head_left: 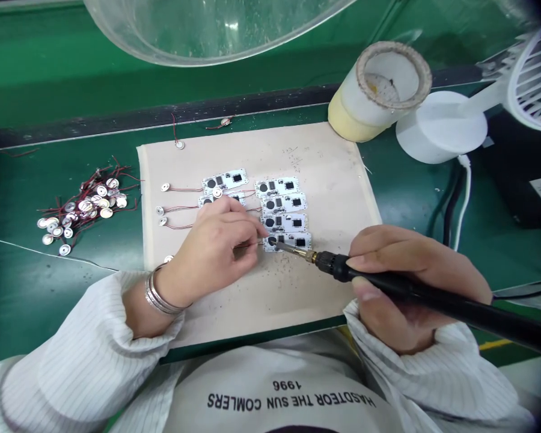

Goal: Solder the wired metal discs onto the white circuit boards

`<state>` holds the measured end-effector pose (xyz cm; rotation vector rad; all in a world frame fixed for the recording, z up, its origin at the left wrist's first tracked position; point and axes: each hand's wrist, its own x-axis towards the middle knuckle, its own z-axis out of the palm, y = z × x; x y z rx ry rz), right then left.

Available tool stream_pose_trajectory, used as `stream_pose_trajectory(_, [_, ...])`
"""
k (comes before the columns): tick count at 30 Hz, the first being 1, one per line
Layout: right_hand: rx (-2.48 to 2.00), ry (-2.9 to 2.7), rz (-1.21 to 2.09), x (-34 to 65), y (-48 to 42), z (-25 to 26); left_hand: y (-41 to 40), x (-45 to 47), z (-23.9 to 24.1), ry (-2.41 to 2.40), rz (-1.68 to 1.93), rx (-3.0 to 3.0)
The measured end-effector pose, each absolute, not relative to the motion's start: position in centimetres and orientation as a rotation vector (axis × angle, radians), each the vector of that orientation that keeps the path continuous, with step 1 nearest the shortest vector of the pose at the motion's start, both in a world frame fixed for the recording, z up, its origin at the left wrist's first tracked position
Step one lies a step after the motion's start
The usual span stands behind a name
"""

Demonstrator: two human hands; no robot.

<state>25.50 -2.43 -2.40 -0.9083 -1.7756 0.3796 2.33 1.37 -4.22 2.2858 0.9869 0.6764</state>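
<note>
My right hand (415,282) is closed round the black handle of a soldering iron (338,266). The iron's tip meets the left part of the nearest white circuit board (302,242). My left hand (220,240) is pinched at that board's left end, where thin wires show by the fingertips. Behind this board, more white circuit boards (284,204) lie in a column. Further boards (225,180) sit to the left, partly behind my left hand. Small round discs (165,187) on red wires stretch out left of the boards.
A beige sheet (252,307) covers the green table (9,288). Left of it lies a pile of wired discs (85,205). A whitish cup (365,99) and a white fan (442,126) stand back right. A clear curved shield (216,36) hangs above.
</note>
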Motion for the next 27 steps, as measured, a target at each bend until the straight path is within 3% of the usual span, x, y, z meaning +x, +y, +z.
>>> stream_pose_trajectory(27, [-0.809,-1.827,0.508,25.04,-1.88,-1.87,1.31,2.52,-4.14,1.007,0.651,2.322])
